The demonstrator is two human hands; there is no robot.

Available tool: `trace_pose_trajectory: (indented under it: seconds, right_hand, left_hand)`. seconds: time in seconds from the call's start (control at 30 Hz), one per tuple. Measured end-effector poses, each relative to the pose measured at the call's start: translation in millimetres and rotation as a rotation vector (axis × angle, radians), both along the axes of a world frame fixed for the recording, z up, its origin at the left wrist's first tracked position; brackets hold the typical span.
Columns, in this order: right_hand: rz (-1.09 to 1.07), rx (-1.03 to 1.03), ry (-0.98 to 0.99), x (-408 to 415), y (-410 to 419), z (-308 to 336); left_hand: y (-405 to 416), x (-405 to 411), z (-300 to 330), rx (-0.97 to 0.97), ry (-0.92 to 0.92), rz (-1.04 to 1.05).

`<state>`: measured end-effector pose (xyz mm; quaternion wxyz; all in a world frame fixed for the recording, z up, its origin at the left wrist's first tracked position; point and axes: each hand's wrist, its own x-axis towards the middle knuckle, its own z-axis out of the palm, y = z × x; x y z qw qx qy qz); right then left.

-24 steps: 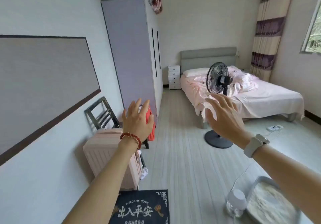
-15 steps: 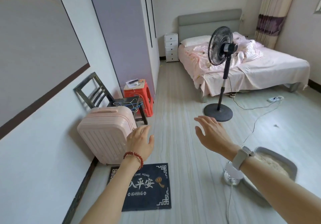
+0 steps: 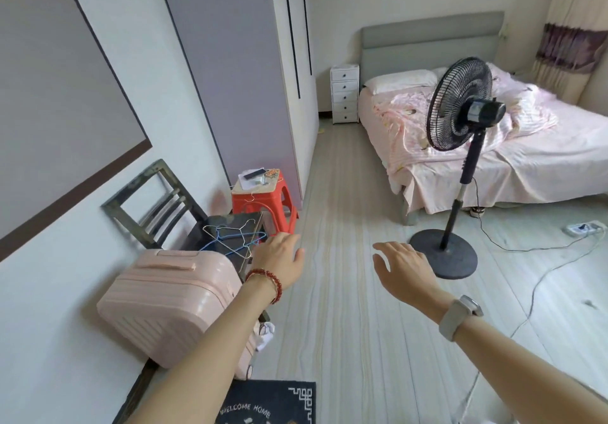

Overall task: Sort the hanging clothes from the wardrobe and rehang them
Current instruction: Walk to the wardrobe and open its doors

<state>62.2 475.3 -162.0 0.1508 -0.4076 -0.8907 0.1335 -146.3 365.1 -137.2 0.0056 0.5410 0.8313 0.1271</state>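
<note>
Bedroom; hangers beside left hand grip

Red bead bracelet, grey-strapped watch

Wardrobe top beyond frame edge

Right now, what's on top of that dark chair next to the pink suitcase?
A few empty wire hangers, silver and blue, lie tangled on the dark chair seat. The pink suitcase and the left hand cover the seat's near part, so anything there is hidden.
</note>
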Motion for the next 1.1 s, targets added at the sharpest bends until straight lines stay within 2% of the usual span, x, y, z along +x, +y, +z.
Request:
trace_pose_trajectory:
  seconds: [0.2, 0.43, 0.73, 1.1]
  right_hand:
    - [0.041, 0.018, -0.008, -75, 120, 24]
    - [0.047, 0.082, -0.031, -172, 265, 22]
    - [0.013, 0.027, -0.011, -307, 461, 33]
    - [-0.052, 0.032, -0.048, -390, 723, 13]
  left_hand:
    - [108, -67, 19, 0.054, 0.036, 0.043]
    - [245, -160, 4, 0.141, 0.038, 0.088]
    - [450, -296, 6, 0.095, -0.011, 0.085]
    - [744, -373, -19, 0.015, 0.037, -0.015]
